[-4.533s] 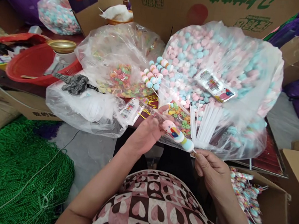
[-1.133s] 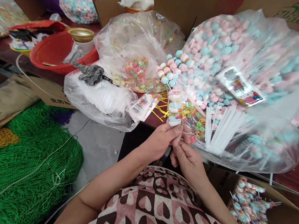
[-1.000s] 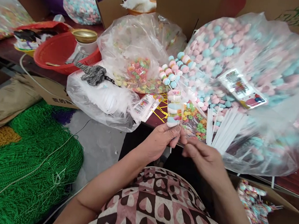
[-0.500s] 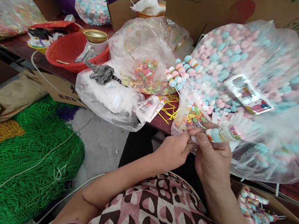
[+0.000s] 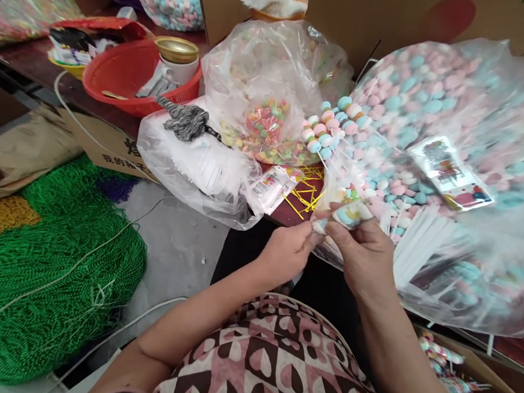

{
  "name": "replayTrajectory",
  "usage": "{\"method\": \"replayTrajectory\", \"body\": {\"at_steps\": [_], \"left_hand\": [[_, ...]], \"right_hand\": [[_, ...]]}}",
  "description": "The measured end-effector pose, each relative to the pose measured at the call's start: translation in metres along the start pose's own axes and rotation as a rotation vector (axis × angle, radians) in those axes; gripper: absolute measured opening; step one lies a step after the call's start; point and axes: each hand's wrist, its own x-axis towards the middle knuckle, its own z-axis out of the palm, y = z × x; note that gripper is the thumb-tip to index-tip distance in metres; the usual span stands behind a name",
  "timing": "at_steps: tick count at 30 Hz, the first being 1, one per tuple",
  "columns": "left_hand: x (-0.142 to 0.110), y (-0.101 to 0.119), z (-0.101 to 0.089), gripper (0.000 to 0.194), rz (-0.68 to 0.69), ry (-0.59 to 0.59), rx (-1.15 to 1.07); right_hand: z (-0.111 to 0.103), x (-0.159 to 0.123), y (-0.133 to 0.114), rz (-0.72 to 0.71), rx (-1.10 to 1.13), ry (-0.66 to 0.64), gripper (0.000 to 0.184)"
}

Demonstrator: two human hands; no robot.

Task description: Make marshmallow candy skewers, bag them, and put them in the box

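Both hands meet in front of my lap, just before the table edge. My right hand (image 5: pixel 367 257) is closed around a wrapped candy skewer (image 5: pixel 351 214) of pastel pieces in clear film, lying sideways. My left hand (image 5: pixel 288 251) pinches the skewer's left end with thumb and fingers. Behind them lies a bundle of white sticks (image 5: pixel 417 237), a pile of gold twist ties (image 5: pixel 307 194) and a small bag of coloured ring candies (image 5: pixel 268 120). Finished bare skewers (image 5: pixel 330 126) rest against a big clear bag of pink and blue candies (image 5: pixel 439 108).
A red basket (image 5: pixel 125 77) with a gold-lidded jar (image 5: pixel 178 54) stands at the back left. A clear bag of white stuff (image 5: pixel 195 166) lies beside it. Green beaded strings (image 5: pixel 48 275) pile on the floor at left. A cardboard box of wrapped skewers (image 5: pixel 446 365) sits low right.
The skewer stood upright in my left hand a second ago. It now lies sideways in my right hand, with my left hand pinching its end. The view has shifted left.
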Motion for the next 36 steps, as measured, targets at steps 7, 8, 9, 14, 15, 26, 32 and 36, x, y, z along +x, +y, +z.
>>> {"method": "replayTrajectory", "body": {"at_steps": [7,8,9,14,15,26,32,36], "left_hand": [[0.004,-0.004,-0.038,0.039,-0.185,0.151,-0.594],[0.004,-0.003,-0.04,0.039,-0.194,0.154,-0.641],[0.004,-0.001,-0.04,0.039,-0.203,0.151,-0.674],[0.002,0.0,-0.036,0.037,-0.23,0.125,-0.765],[0.002,0.0,-0.036,0.037,-0.229,0.125,-0.772],[0.005,-0.004,-0.036,0.038,-0.257,0.107,-0.759],[0.014,-0.013,-0.024,0.037,-0.279,0.085,-0.577],[0.017,-0.018,-0.014,0.031,-0.306,0.1,-0.378]], "right_hand": [[-0.005,0.069,0.016,-0.474,-0.962,-0.378,0.027],[-0.005,0.077,0.018,-0.496,-1.088,-0.448,0.027],[-0.004,0.083,0.02,-0.499,-1.201,-0.516,0.026],[0.0,0.09,0.026,-0.452,-1.48,-0.668,0.022],[0.0,0.089,0.027,-0.457,-1.492,-0.657,0.022],[-0.008,0.088,0.04,-0.283,-1.028,-0.285,0.025],[0.001,0.05,0.014,-0.449,-0.607,-0.234,0.022],[0.011,0.031,0.001,-0.643,-0.759,-0.302,0.024]]}}
